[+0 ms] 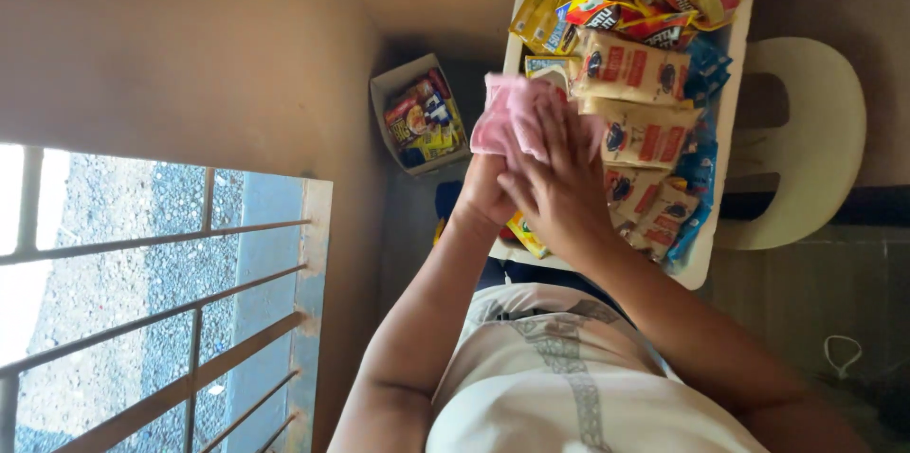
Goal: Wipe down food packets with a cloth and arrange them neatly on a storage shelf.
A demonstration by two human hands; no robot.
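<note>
While both hands work the pink cloth (510,117) over the white tray (735,45), main risk as I read it: the cloth drags across loose sachets and knocks some off the tray edge, since they're heaped right to the rim. The tan sachets (633,69) lie just beside the cloth, touching or nearly so; the red-and-yellow sachets (637,8) are heaped at the far end and look easy to shift. Anything sliding off the near-left side could land by the small open box (422,117) of packets on the floor, beside the wall.

Pose: right hand (559,178) lies flat on top, fingers extended and close together, pressing the cloth from above, fingertips on the fabric. Left hand (485,192) sits under and beside it, mostly covered; can't tell how its fingers are set, though it seems to grip the cloth's lower edge. Both forearms reach forward from the body and converge at the tray's left side. A pale plastic chair (815,145) stands beyond the tray.
</note>
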